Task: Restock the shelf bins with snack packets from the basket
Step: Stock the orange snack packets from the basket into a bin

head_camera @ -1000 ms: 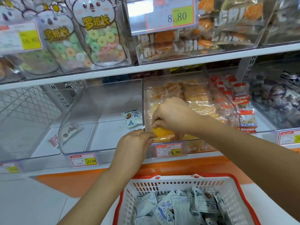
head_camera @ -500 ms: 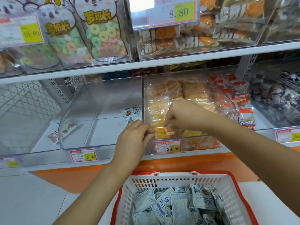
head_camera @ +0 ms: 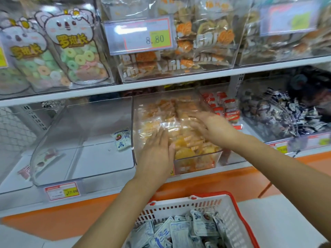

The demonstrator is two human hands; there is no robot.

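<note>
**Both hands flat on the orange packets in the middle bin**

The left hand [head_camera: 157,151] lies with straight, closed-up fingers at the front left corner of the clear plastic bin [head_camera: 197,164], touching the orange cellophane snack packets [head_camera: 186,142] heaped inside. The right hand [head_camera: 211,127] reaches further in from the right, fingers spread and loose over the top of the heap. It is blurred, and it grips nothing I can see. Just to the left, a second clear plastic bin [head_camera: 80,122] holds one blue-and-white snack packet [head_camera: 122,139] near its right wall, with a yellow-and-white price tag [head_camera: 62,191] at its front edge. Below the shelf's front edge, the white plastic basket with a red rim [head_camera: 179,210] holds a pile of the same blue-and-white packets [head_camera: 180,231]
</note>
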